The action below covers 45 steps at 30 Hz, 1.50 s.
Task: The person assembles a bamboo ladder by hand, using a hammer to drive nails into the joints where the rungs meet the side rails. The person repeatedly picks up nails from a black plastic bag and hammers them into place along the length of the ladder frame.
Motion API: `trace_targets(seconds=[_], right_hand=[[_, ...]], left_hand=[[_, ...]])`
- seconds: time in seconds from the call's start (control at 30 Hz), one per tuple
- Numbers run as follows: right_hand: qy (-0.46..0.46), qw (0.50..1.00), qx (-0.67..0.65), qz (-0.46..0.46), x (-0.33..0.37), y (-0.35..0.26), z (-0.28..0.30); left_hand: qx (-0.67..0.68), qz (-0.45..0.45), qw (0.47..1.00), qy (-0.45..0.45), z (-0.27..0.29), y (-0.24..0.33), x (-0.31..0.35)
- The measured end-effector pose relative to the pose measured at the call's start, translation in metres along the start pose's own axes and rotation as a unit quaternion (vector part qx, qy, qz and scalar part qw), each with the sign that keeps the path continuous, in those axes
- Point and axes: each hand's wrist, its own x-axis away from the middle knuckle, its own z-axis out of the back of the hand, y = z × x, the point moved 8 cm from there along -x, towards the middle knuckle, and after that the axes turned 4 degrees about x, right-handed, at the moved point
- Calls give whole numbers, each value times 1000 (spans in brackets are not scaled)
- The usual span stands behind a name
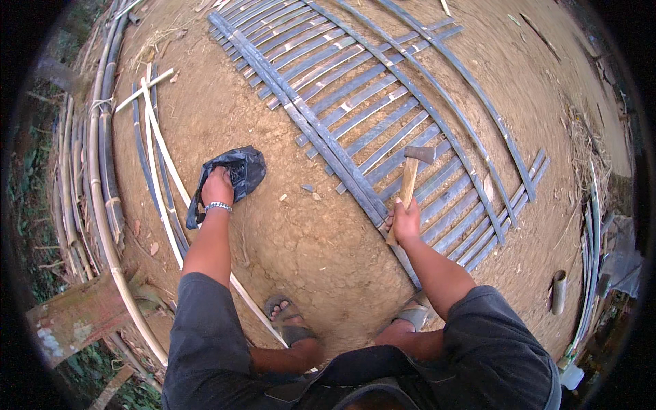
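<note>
My left hand (219,186) reaches into the mouth of a crumpled black plastic bag (251,169). Its fingers are hidden inside, so whether they grip anything does not show. In my right hand (406,220) is a small hatchet with a pale wooden handle (408,183) and a dark metal head (419,154), head pointing away from me. The hatchet is over the near edge of a bamboo lattice (376,119), made of split slats lying across long bamboo strips on the ground.
Loose pale and dark bamboo strips (158,137) lie to the left, beyond them long bamboo poles (102,157). A thick log (82,314) is at lower left. On the right are a short bamboo tube (559,292) and more strips (589,266). My sandalled feet (290,318) stand on bare earth.
</note>
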Motion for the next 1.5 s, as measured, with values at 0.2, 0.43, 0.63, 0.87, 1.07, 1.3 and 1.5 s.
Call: trace_targets(seconds=[0.2,0.43,0.63,0.87,1.07,1.3,1.5], right_hand=[[-2,999,-33,-12,2,-3,-5],[-17,999,-33,-5,3,-8,-5],[-19,1000,-17,6,4,-14,-5],[31,990,81,113,6,-12,-1],[-62,968,136,201,57,-69,-76],[-102,964,74,235,79,-87,-105],[-142,965,122,182,88,-113,-94]], left_hand=[[2,10,1000,-13,-6,-10,-7],[42,23,998,-45,-3,-11,-10],[111,28,993,-22,5,-24,-19],[471,16,881,45,15,60,13],[690,188,659,-231,-81,160,130],[753,316,525,-241,-102,195,199],[679,184,635,-319,-96,188,196]])
